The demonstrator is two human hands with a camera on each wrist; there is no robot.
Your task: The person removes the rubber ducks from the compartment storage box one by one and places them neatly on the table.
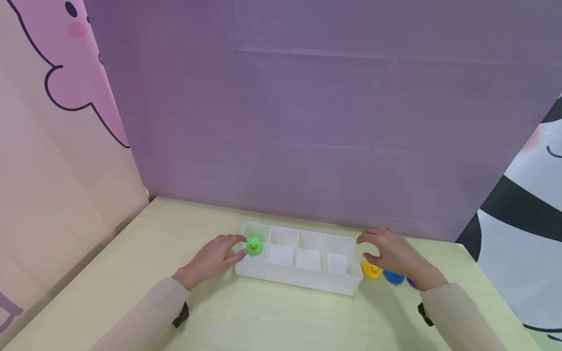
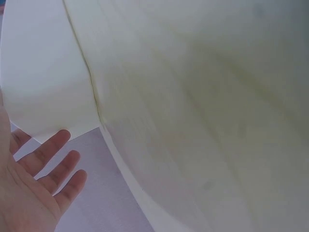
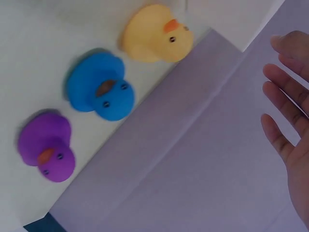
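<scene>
A white four-compartment tray (image 1: 294, 276) lies on the pale wooden table (image 1: 272, 317). A green duck (image 1: 254, 245) sits in its leftmost compartment; the other compartments look empty. My left hand (image 1: 241, 245) is at the tray's left end with straight fingers close to the green duck, and the left wrist view shows that hand (image 2: 43, 179) open and holding nothing. My right hand (image 1: 363, 247) hovers at the tray's right end with relaxed fingers (image 3: 285, 116). Just beneath and right of it stand a yellow duck (image 3: 154, 34), a blue duck (image 3: 99, 92) and a purple duck (image 3: 46, 152) in a row.
A purple backdrop (image 1: 307, 122) stands behind the table, with printed panels at the left (image 1: 52, 146) and right (image 1: 527, 234). The table's near part and left side are bare wood.
</scene>
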